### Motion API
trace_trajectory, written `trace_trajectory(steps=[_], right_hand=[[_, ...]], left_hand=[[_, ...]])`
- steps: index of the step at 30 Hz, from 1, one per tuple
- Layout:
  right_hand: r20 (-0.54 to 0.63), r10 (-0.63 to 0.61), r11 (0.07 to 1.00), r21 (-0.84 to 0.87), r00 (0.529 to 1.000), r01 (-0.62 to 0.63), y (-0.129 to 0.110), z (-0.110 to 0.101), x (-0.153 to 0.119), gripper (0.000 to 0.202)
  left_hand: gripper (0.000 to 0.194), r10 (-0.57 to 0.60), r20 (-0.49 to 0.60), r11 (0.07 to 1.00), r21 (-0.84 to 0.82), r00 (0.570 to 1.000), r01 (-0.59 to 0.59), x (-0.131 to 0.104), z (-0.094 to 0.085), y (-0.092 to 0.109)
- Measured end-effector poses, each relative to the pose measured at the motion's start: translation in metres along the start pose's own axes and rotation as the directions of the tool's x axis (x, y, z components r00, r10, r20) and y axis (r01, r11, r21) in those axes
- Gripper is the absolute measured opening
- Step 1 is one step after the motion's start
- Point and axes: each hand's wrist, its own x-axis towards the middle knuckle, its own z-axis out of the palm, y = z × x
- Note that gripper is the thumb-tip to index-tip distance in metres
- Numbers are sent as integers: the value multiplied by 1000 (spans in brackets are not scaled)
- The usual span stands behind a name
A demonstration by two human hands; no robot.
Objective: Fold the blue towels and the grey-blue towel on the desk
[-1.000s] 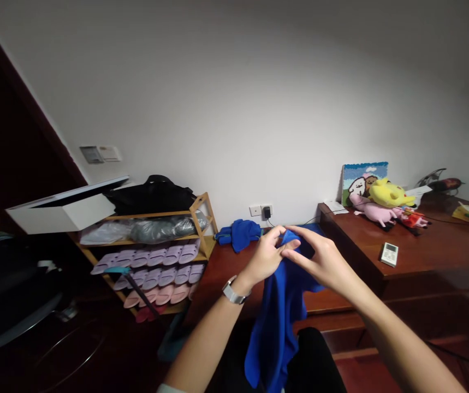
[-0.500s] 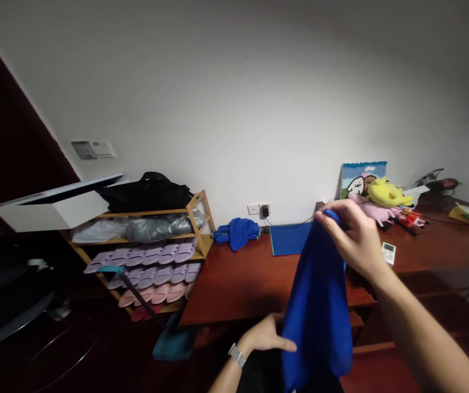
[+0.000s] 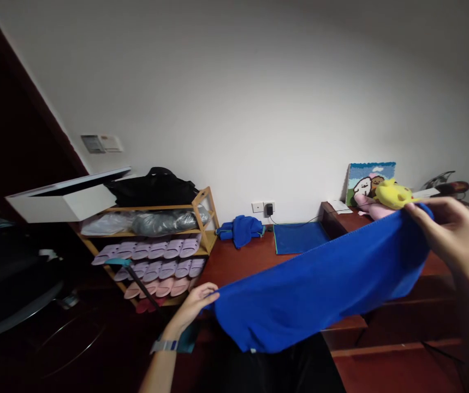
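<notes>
Head view: you have the blue cloth (image 3: pixel 320 286) stretched in the air between your hands, over the near side of the desk (image 3: pixel 240 265) and your lap. Taking the middle of the cloth as the clock's centre, your left hand (image 3: pixel 195 305) is at 9 o'clock, thumb and fingers pinching the end of the upper edge. Your right hand (image 3: pixel 453 232) sits higher, between 2 and 3 o'clock, gripping the other end between thumb and fingers. The upper edge slants but runs fairly straight; the lower part hangs loose, with a small pale tag (image 3: pixel 253 350) at about 7 o'clock.

You look to be at the spreading-and-straightening step. From here, the move calls for a firm pinch at both ends, level hands and even tension, so the sagging part can hang square. Mind your right side: the yellow plush toy (image 3: pixel 393 194) lies near that hand, at 1 to 2 o'clock. A crumpled blue bundle (image 3: pixel 242 230) rests at 10, and a flat blue piece (image 3: pixel 300 238) at 11.
</notes>
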Motion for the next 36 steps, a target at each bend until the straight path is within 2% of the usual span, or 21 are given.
trace_trajectory(steps=[2,4,7,12,14,17,20,23,27,29,32,34,36], right_hand=[[74,126,992,-6,989,-126,29,-2,-12,68],[147,248,969,-45,958,-244,54,-5,-26,73],[196,384,923,-108,902,-370,81,-11,-46,73],[228,502,865,-123,834,-487,107,-20,-74,58],[216,544,839,-128,811,-529,117,-17,-82,57],[185,585,811,-136,789,-569,138,-1,-89,60],[199,558,830,-117,806,-546,166,36,-92,61],[245,504,863,-123,828,-489,200,92,-93,60],[308,479,877,-186,822,-442,252,180,-100,61],[347,496,868,-231,796,-440,281,220,-112,61],[394,567,822,-324,724,-467,323,266,-138,59],[395,608,790,-380,689,-481,348,286,-156,58],[394,623,776,-418,676,-471,367,299,-172,56]], left_hand=[[52,-1,-123,1000,-22,992,-2,-1,-20,2],[53,5,-178,1000,-21,984,-9,-3,-33,5],[53,-1,-152,999,32,988,6,-9,-48,16],[48,-38,-48,982,182,998,46,-18,-75,34],[48,-38,-36,978,204,999,44,-16,-85,36],[50,2,-96,981,194,995,17,-4,-97,32],[51,24,-133,983,182,991,1,28,-103,17],[57,60,-196,982,190,979,-22,81,-101,-7],[66,155,-327,939,341,932,-36,164,-81,-54],[64,160,-349,920,392,923,-11,196,-66,-81],[54,139,-372,891,452,918,48,224,-46,-124],[47,131,-379,863,498,916,83,232,-37,-151],[39,135,-378,832,546,916,103,237,-32,-173]])
